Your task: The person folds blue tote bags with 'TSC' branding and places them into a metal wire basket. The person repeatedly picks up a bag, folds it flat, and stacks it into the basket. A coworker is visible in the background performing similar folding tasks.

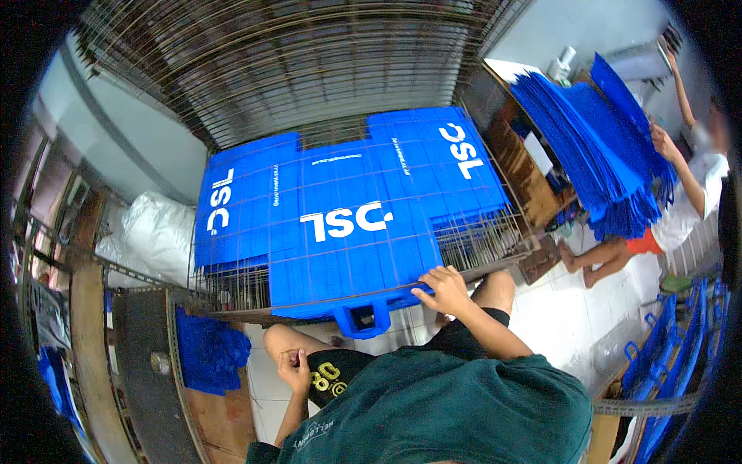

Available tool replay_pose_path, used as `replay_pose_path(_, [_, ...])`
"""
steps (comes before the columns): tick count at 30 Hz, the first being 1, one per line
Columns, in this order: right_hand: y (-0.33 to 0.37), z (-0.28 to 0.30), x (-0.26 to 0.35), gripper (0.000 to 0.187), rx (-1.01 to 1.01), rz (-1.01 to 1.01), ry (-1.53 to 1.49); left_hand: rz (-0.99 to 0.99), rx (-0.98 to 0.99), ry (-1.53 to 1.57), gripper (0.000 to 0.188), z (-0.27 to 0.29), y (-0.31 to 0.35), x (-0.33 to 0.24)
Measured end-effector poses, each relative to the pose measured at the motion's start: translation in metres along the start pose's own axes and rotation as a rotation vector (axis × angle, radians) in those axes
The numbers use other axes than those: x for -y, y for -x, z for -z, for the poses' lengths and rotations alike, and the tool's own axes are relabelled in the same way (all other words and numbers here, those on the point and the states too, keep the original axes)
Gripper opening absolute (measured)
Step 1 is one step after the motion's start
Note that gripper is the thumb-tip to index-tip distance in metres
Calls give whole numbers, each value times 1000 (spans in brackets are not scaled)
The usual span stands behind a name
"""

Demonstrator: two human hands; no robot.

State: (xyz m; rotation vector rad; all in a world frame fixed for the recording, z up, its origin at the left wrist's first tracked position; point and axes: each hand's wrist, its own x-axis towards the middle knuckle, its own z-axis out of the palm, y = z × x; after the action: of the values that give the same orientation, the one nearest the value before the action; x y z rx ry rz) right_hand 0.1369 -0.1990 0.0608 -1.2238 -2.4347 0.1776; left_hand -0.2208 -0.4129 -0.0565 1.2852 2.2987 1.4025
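Flat blue fabric bags (340,263) with white print lie under a wire grid of a drying rack (232,312) in front of me. One bag's looped handle (362,321) hangs over the rack's near edge. My right hand (447,291) rests on that near edge, right of the handle, its thumb and fingers spread. Low on the left, my left hand (294,373) is beside my knee, away from the bags. Its fingers are curled together, and what they hold, if anything, cannot be made out.
Many more wire grids (309,54) are raised above the far side. At right, a co-worker (696,178) handles a hanging stack of blue sheets (591,139). White plastic sacks (158,228) lie at left, near a dark board (147,363). More blue bags (665,363) hang at lower right.
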Motion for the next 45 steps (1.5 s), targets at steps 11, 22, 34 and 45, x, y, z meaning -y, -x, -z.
replay_pose_path(11, [56, 231, -229, 38, -1142, -403, 623, -66, 52, 10, 15, -4, 29, -23])
replay_pose_path(22, [187, 373, -405, 48, -290, -980, 1053, -467, 292, -21, 14, -54, -2, -195])
replay_pose_path(34, [121, 384, -282, 26, -544, -548, 853, -346, 1383, 569, 60, -243, -35, -457])
replay_pose_path(45, [89, 325, -73, 54, -663, -308, 211, -110, 1143, 1080, 29, -295, -54, -621])
